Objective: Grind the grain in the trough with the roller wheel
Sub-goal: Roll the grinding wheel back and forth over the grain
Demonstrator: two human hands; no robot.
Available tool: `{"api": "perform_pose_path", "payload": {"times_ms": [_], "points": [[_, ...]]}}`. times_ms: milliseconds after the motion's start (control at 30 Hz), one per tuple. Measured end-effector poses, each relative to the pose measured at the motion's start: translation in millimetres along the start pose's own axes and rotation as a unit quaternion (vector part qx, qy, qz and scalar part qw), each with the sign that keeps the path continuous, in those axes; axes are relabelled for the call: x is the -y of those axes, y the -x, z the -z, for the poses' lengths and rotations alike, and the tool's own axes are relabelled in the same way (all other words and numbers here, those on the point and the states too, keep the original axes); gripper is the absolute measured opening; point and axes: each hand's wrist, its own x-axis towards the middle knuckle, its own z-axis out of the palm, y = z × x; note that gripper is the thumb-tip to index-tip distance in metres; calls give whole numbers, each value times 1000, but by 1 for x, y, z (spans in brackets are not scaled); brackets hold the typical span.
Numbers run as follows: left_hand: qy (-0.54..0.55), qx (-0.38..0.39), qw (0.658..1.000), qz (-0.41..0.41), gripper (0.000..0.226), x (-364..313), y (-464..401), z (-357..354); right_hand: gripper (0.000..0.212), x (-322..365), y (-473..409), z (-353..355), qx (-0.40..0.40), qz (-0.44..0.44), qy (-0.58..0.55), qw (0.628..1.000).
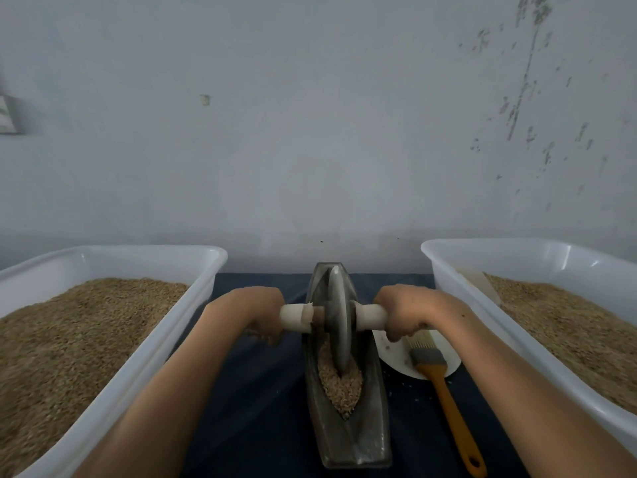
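A long boat-shaped metal trough lies lengthwise on the dark cloth in front of me. Tan grain fills its groove at the near middle. A grey metal roller wheel stands upright in the groove, at the middle to far part. Its axle carries pale handles on both sides. My left hand grips the left handle. My right hand grips the right handle. Both forearms reach in from the bottom corners.
A white tub heaped with grain stands at the left, a second white tub of grain at the right. A white plate and an orange-handled brush lie right of the trough. A grey wall rises close behind.
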Motion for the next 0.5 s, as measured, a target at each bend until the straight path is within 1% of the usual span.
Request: {"api": "perform_pose_path", "payload": {"times_ms": [67,133,233,300,333,367,500], "points": [[-20,-53,998,15,28,-1,-1,-2,33,-1,-4,-3,-44,3,25,999],[-34,-104,994,29,35,-1,-3,-4,26,-3,-9,-7,-116,9,49,992],[-58,-198,978,33,32,-2,-7,-11,14,-2,-12,-15,-223,15,47,974],[-73,-242,967,33,29,-3,-8,-14,13,-3,-12,-17,-246,12,39,968],[-74,-238,968,34,29,-3,-8,-13,13,-3,-12,-16,-237,11,39,971],[-71,-215,973,35,30,-3,-7,-12,16,-3,-11,-14,-214,10,44,976],[-34,-53,998,28,33,1,-2,-3,35,0,-1,-2,-53,15,37,998]]}}
